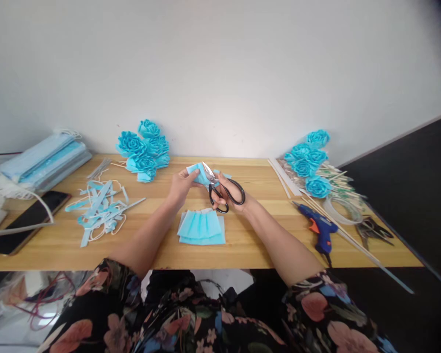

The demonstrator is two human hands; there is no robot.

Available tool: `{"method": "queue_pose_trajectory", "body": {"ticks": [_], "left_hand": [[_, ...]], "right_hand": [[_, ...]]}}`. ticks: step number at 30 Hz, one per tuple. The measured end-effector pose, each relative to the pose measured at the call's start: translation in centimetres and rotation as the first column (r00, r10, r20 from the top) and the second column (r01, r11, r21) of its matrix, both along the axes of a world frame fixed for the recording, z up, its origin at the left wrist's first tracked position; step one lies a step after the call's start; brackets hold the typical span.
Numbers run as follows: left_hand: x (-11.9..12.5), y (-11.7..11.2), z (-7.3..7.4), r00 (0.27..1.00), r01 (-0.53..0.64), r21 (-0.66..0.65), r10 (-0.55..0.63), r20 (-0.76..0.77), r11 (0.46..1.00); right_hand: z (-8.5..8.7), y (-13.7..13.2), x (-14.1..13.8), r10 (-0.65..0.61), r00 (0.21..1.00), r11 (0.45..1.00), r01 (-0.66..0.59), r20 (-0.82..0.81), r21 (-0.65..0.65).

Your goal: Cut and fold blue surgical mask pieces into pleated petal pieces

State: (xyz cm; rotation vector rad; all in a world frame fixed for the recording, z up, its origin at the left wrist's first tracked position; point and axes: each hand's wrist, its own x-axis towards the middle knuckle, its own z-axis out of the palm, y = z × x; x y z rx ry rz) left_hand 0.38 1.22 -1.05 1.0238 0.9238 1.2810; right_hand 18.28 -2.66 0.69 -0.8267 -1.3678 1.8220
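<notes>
My left hand [183,186] pinches a light blue piece of face mask fabric [197,172] above the middle of the table. In my right hand [226,189] is a pair of scissors [210,177] with black loop handles, its metal blades pointing up and left against the fabric. More blue fabric shows behind the blades, near my right fingers. Below my hands, cut blue mask pieces [201,229] lie in a small overlapping pile on the wood.
Blue fabric flowers [143,149] stand at the back left, others [308,159] at the right. Leftward lie cut strips and ear loops [103,208], a phone [29,220] and stacked masks [46,159]. Rightward are a glue gun [318,225], sticks, and pliers [369,230].
</notes>
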Motion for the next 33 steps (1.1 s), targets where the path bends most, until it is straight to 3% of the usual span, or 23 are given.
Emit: {"method": "queue_pose_trajectory", "body": {"ticks": [6,13,33], "left_hand": [[0.4,-0.4,0.2,0.998,0.048,0.001,-0.048,-0.030,0.999],[0.3,-0.1,0.0,0.992,0.053,-0.036,-0.048,0.115,0.998],[-0.1,0.0,0.7,0.981,0.115,-0.006,-0.112,0.158,0.993]], "right_hand": [[-0.1,0.0,-0.4,-0.044,0.999,0.999,0.045,-0.022,0.002],[-0.6,-0.2,-1.3,-0.207,0.974,0.977,0.211,-0.095,0.032],[-0.2,-0.5,-1.3,-0.235,0.965,0.967,0.244,-0.112,0.076]]}}
